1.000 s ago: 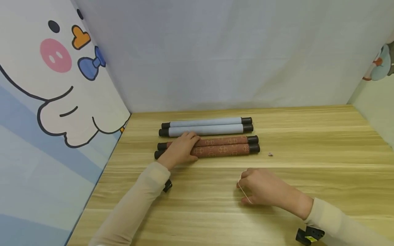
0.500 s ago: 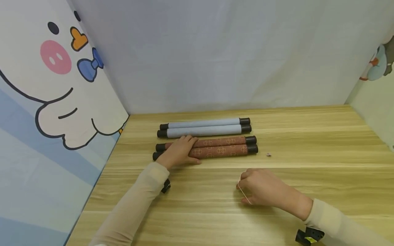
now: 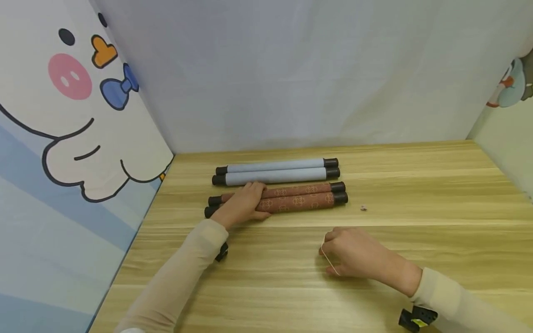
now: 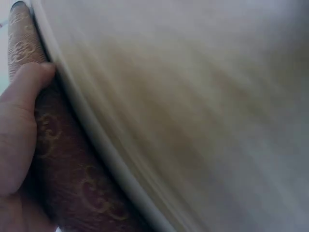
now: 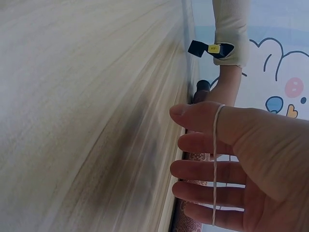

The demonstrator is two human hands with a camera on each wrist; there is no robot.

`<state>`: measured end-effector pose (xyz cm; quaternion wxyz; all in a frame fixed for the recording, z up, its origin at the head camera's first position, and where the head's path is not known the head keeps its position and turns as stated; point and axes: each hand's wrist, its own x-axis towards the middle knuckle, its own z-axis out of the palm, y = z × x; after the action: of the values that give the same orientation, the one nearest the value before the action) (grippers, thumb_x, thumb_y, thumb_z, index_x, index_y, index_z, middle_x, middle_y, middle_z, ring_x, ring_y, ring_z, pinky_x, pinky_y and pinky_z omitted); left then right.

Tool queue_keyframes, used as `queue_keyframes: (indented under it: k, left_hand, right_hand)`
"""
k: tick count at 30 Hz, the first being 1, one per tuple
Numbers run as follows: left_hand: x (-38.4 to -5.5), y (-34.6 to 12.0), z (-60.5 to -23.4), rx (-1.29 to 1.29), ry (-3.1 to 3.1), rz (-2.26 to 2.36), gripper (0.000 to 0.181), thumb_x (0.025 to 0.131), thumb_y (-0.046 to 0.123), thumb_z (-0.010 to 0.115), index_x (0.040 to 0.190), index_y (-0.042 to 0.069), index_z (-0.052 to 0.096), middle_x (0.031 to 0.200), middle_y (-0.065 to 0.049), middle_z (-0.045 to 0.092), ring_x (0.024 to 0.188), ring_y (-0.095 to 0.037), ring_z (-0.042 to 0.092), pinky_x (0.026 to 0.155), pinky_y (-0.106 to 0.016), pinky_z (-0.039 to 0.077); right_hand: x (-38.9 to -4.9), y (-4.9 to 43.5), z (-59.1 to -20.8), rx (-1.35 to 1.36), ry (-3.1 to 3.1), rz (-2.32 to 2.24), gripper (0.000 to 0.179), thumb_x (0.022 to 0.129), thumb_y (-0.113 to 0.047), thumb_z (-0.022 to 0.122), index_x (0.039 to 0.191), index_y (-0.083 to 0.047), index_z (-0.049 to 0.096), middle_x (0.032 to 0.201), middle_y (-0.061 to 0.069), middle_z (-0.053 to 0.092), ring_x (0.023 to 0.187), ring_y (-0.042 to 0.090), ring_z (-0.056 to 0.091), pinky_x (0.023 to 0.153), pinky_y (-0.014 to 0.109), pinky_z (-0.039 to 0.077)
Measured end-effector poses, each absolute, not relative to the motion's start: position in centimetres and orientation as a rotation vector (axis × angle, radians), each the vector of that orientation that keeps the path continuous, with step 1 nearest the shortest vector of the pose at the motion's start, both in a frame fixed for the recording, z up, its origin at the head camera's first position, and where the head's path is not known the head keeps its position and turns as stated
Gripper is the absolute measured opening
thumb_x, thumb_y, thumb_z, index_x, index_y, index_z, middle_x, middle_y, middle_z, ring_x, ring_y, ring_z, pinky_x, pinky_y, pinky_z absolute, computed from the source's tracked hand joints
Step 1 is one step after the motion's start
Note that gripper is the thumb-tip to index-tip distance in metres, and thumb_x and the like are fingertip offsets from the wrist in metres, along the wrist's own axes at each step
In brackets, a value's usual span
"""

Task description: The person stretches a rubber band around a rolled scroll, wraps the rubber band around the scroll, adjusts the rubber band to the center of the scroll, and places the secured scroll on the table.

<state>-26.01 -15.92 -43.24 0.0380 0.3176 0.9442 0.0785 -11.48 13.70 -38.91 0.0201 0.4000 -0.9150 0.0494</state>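
My left hand lies over the left half of a brown scroll with gold motifs, rolled into two rods with black knobs. In the left wrist view its thumb presses along the front rod, while the other fingers reach over the far rod in the head view. A thin pale loop of string is stretched around the thumb and fingers of my right hand. Those fingers are extended in the right wrist view, with the hand low over the table in front of the scroll.
Behind the brown scroll lies a light blue scroll, likewise in two rods with black ends. A tiny pale scrap is on the wooden table to the right. White cloth hangs at the back, a cartoon-printed panel at the left.
The brown scroll has turned slightly under my left hand, its right end shifting a little away from me. My right hand and the loop have barely moved.
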Motion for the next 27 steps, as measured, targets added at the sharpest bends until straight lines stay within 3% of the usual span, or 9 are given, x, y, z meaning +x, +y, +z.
queue_keyframes:
  k: [8,16,27]
  left_hand:
    - [-25.9,-16.0,-43.2,0.991,2.957,0.159,0.083,0.081,0.042,0.078,0.144,0.004,0.04,0.135,-0.014,0.052,0.123,-0.031,0.051,0.102,-0.049,0.047]
    - [-25.7,-16.6,-42.4,0.968,2.978,0.204,0.08,0.079,0.033,0.081,0.142,0.003,0.042,0.138,-0.014,0.051,0.125,-0.031,0.051,0.107,-0.045,0.045]
    - [-25.0,-17.4,-42.3,1.04,3.056,0.182,0.074,0.072,0.035,0.084,0.134,0.007,0.053,0.121,-0.01,0.057,0.111,-0.027,0.055,0.092,-0.044,0.053]
  right_hand:
    - [-11.6,13.8,-39.0,1.241,-2.825,0.16,0.028,0.07,-0.036,0.084,0.091,-0.02,0.076,0.09,-0.007,0.071,0.084,0.012,0.067,0.071,0.033,0.057]
    - [-11.8,14.2,-38.6,1.17,-2.844,0.195,0.031,0.068,-0.035,0.085,0.093,-0.019,0.077,0.093,-0.005,0.072,0.082,0.014,0.069,0.072,0.034,0.058]
    - [-12.2,14.6,-38.6,1.091,-2.813,0.203,0.031,0.067,-0.033,0.085,0.093,-0.019,0.077,0.092,-0.006,0.072,0.083,0.016,0.07,0.069,0.034,0.058]
